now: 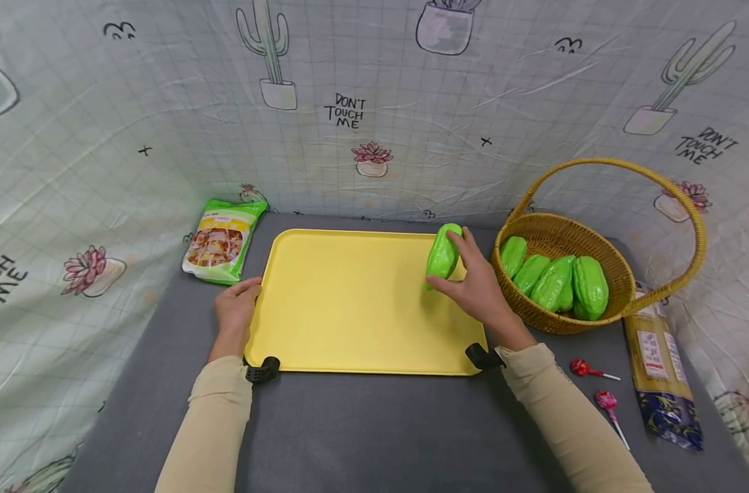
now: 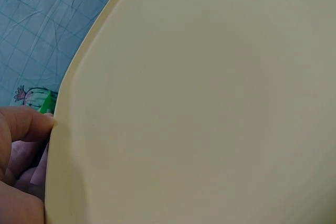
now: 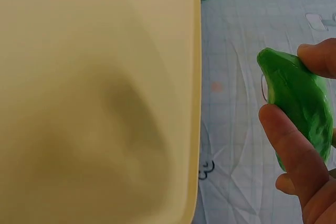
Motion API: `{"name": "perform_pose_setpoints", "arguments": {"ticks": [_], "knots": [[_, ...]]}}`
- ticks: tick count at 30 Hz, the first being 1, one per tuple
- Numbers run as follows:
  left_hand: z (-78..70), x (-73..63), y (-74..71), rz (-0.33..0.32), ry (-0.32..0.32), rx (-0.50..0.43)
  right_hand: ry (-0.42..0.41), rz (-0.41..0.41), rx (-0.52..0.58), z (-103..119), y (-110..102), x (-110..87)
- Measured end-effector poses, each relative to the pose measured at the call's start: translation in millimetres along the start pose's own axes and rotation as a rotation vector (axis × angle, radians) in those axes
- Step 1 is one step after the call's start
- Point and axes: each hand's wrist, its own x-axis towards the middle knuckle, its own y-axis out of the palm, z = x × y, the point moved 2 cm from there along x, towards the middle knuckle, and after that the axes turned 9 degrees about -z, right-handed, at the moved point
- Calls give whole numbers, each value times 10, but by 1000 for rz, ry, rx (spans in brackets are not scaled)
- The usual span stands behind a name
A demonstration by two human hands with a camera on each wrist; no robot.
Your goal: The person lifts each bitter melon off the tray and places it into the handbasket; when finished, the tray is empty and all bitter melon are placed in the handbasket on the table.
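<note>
In the head view my right hand (image 1: 473, 291) holds a green, ridged star fruit (image 1: 442, 252) above the right part of a yellow tray (image 1: 337, 301). The right wrist view has the same star fruit (image 3: 299, 98) between the thumb and fingers, clear of the tray surface. My left hand (image 1: 234, 308) is at the tray's left edge. Up close, the left wrist view has that hand (image 2: 23, 135) pinching the rim (image 2: 59, 150), the other fingers partly hidden. More green star fruits (image 1: 553, 282) lie in a wicker basket (image 1: 535, 318) right of the tray.
A green snack bag (image 1: 220, 239) lies behind my left hand. Two lollipops, one red (image 1: 579, 368) and one pink (image 1: 606, 400), lie in front of the basket, beside a gold and blue packet (image 1: 658, 370). The basket's tall handle (image 1: 615, 163) arches up. A printed cloth hangs behind.
</note>
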Motion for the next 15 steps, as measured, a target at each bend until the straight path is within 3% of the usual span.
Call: {"name": "perform_pose_setpoints", "arguments": {"ticks": [7,15], "knots": [[-2,-1,-5,-2,-2,2,27,-40,-80,-115,-163,14],[-3,-14,2,-15,16,6,62,-46,-69,-230,-315,-5]]}}
